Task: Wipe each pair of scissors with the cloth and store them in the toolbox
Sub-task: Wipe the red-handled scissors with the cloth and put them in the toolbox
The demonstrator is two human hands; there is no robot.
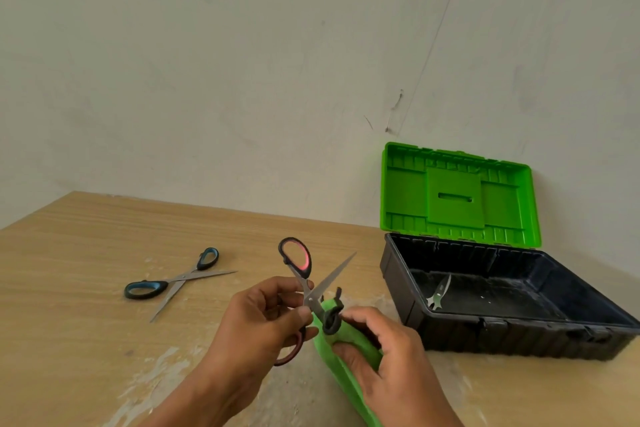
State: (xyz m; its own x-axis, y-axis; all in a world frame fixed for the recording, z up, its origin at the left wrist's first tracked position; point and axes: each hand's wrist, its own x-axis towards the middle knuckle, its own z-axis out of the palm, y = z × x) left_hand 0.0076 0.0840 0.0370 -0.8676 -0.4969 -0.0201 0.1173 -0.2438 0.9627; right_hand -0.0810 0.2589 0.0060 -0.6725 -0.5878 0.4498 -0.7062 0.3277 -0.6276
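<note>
My left hand (258,317) grips a pair of black-and-red handled scissors (300,263) near the pivot, blades spread open, one blade pointing up right. My right hand (379,352) holds a green cloth (343,350) wrapped round the other blade, just right of my left hand. A second pair with blue-black handles (173,282) lies open on the wooden table (86,246), to the left. The toolbox (512,319) stands open at the right, black base and green lid (457,194) upright. A small metal tool (439,293) lies inside it.
The table meets a pale wall (242,80) at the back, and the toolbox lid leans against it. Whitish scuffs mark the table surface near me.
</note>
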